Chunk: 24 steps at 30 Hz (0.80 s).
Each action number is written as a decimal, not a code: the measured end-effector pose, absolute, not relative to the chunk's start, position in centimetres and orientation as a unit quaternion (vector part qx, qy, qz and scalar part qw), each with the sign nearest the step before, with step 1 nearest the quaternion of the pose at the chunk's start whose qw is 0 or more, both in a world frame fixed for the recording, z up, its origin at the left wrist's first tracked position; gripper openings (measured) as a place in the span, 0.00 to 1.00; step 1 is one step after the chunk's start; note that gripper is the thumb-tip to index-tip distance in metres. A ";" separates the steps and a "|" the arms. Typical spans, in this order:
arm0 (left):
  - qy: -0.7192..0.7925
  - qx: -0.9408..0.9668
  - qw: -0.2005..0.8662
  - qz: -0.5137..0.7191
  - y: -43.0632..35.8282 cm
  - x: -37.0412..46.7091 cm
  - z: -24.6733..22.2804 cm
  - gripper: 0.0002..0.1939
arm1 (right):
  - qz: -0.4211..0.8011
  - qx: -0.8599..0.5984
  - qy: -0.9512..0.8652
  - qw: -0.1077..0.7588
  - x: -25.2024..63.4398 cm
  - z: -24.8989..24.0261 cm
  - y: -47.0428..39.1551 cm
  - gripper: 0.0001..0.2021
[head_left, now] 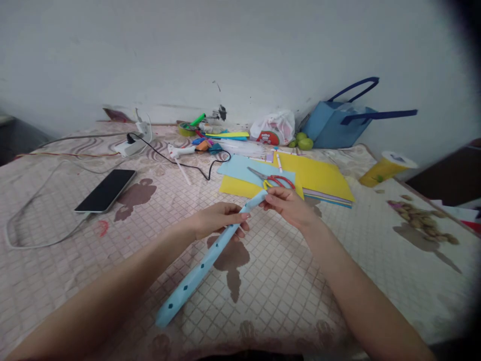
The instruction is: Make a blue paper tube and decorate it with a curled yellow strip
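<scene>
A long light blue paper tube (201,265) with a row of dark diamond-shaped marks slants over the table, its near end toward my left arm. My left hand (221,220) is closed around its upper part, thumb on top and fingers underneath. At the far end, my right hand (283,203) pinches the tip between thumb and fingers. Just beyond my right hand, scissors (278,180) with red and yellow handles lie on a light blue paper sheet (240,168). Yellow paper sheets (323,178) lie under and beside them.
A glue gun (182,150) with a black cord lies behind my left hand. On the left are a phone (107,190) on a white cable and a power strip (131,145). A blue bag (338,125), green fruit (305,143), a yellow roll (387,169) and nut-like pieces (424,220) are on the right.
</scene>
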<state>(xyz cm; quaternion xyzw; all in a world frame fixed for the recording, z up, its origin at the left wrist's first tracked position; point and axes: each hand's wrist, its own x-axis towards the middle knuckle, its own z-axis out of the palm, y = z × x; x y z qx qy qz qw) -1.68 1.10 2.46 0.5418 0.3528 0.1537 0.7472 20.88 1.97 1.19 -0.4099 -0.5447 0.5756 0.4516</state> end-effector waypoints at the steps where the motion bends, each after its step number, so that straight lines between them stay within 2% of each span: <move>1: 0.348 0.524 0.762 0.151 1.1 -1.5 2.5 0.18 | 0.588 -0.403 -0.536 0.453 20.9 1.0 2.0 0.08; 6: 0.336 0.461 0.807 0.156 1.0 -1.1 2.4 0.18 | 0.630 -0.377 -0.513 0.445 21.1 0.4 2.2 0.09; 13: 0.347 0.429 0.819 0.157 0.9 -1.3 1.3 0.17 | 0.633 -0.374 -0.557 0.387 20.6 0.3 1.8 0.13; 19: 0.330 0.437 0.824 0.146 0.8 -1.5 0.7 0.14 | 0.624 -0.387 -0.544 0.405 21.0 -0.2 2.2 0.10; 24: 0.348 0.432 0.819 0.148 0.6 -1.3 0.7 0.16 | 0.632 -0.379 -0.544 0.401 21.0 -0.5 2.4 0.10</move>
